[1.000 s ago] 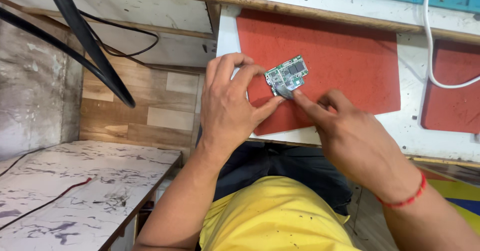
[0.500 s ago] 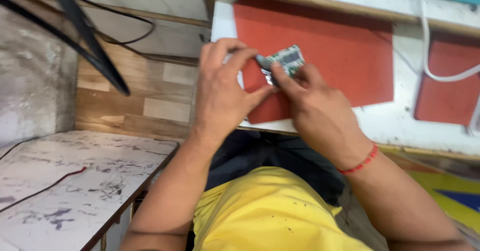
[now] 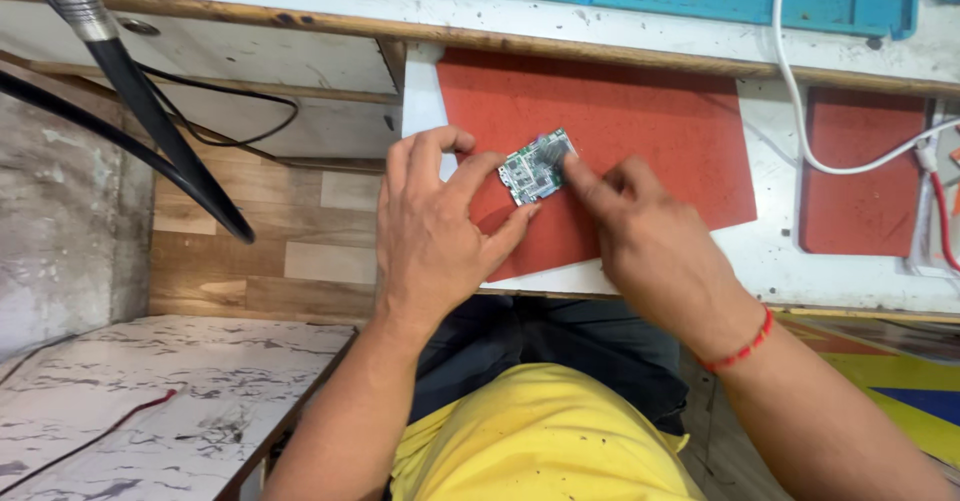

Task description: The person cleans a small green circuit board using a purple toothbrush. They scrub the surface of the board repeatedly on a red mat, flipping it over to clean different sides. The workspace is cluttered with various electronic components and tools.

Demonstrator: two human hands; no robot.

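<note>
A red mat (image 3: 640, 131) lies across the upper middle of the frame on the white bench (image 3: 780, 261). Left hand (image 3: 435, 226), fingers spread, pinches the small green circuit board (image 3: 537, 166) at centre; right hand (image 3: 645, 231), curled, presses its forefinger on the board's right edge.

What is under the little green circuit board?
A red mat lies under the circuit board. The left hand and right hand cover the spot directly beneath.
</note>
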